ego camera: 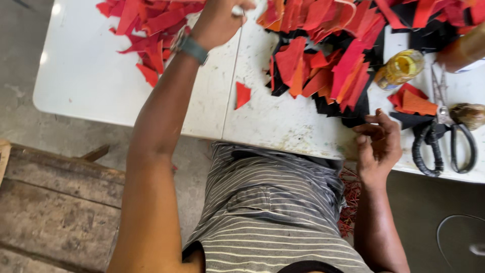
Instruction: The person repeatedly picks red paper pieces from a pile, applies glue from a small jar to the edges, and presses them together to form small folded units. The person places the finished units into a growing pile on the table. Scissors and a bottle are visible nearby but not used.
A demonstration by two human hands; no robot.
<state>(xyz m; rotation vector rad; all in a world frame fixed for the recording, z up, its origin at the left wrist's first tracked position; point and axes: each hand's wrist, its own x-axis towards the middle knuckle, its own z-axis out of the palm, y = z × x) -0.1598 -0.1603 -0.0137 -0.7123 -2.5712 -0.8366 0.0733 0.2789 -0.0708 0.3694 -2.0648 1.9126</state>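
Note:
My left hand [216, 23] reaches far across the white table [81, 76], with a grey watch on its wrist. Its fingers are closed on something small and pale at the top edge of the view; what it is I cannot tell. Red cloth scraps [146, 30] lie just left of it. My right hand [378, 144] rests at the table's near edge with its fingers loosely curled and apart, holding nothing. Its fingertips are at the edge of a black cloth piece [348, 117] under the big heap of red, orange and black scraps [328, 60].
A single red scrap [242, 94] lies alone near the table's seam. Black-handled scissors [444, 141], a clear bottle of yellow liquid [401, 68] and a brown object [467, 115] sit at the right. A wooden bench [55, 202] stands at lower left.

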